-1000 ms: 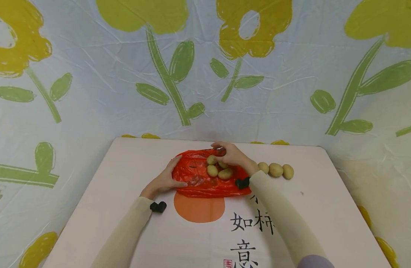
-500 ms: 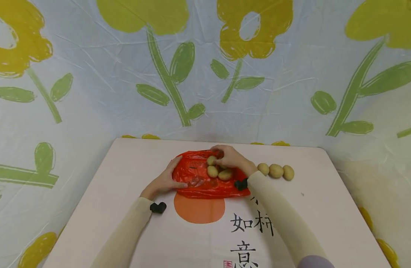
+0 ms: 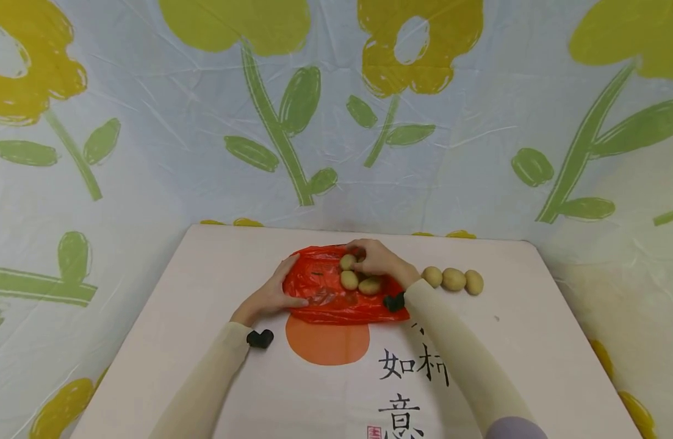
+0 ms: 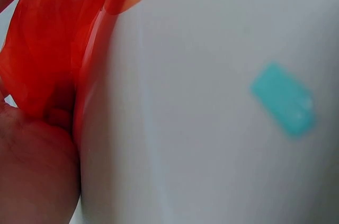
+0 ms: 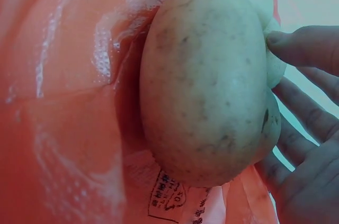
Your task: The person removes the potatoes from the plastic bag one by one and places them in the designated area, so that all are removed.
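In the head view, several potatoes (image 3: 349, 280) lie grouped on a crumpled red plastic bag (image 3: 320, 283) at the back middle of the table. My left hand (image 3: 267, 297) holds the bag's left end, thumb on the near side and fingers along the far side. From the right, my right hand (image 3: 377, 257) reaches over the group, its thumb and fingers around a potato mostly hidden under it. The right wrist view has a large potato (image 5: 206, 81) in front; behind it the thumb (image 5: 296, 46) touches another potato, with the fingers spread beside the group.
A row of 3 potatoes (image 3: 453, 279) lies on the table (image 3: 512, 341) right of the bag. The pale tabletop carries a printed orange circle (image 3: 327, 341) and black characters. Flower-patterned cloth (image 3: 468, 158) hangs behind and at both sides.
My right hand has dropped slightly and drawn its fingers in around a potato. The left hand, the bag and the row of potatoes stay in place.
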Tool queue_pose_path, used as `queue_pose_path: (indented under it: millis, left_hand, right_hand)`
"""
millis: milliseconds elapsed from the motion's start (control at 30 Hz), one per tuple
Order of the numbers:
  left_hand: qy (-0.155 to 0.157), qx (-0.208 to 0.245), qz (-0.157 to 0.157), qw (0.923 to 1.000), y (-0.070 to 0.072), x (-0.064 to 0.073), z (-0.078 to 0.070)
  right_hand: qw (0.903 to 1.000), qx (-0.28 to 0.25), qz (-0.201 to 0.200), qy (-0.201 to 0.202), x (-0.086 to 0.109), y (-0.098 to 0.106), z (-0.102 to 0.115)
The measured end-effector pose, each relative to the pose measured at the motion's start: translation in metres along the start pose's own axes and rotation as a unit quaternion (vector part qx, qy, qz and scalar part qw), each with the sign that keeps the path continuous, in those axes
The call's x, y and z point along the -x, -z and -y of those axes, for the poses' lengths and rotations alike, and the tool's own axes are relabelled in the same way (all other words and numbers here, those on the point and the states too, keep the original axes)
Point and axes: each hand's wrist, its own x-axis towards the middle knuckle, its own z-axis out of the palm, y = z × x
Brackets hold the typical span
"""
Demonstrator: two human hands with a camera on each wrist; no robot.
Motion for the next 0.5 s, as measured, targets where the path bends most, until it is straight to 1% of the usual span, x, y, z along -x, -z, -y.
queue_pose_path:
  millis: [100,333,500]
  left_hand:
    - [-0.001,0.004,0.0,1.0,0.0003,-0.0006,-0.0021]
    - [-0.005,0.0,0.004,1.0,-0.0007,-0.0024,-0.0006]
    - [-0.01,0.003,-0.001,0.9999,-0.0008,-0.0028,0.0015]
  right_hand:
    - [1.0,0.006,-0.002,0.001,-0.0001,0.0002,-0.0003]
    - [0.9999,0.011,0.006,-0.004,0.0005,-0.0014,-0.0022]
    - [0.9997,0.023,0.008,0.004,-0.0007,-0.001,-0.003]
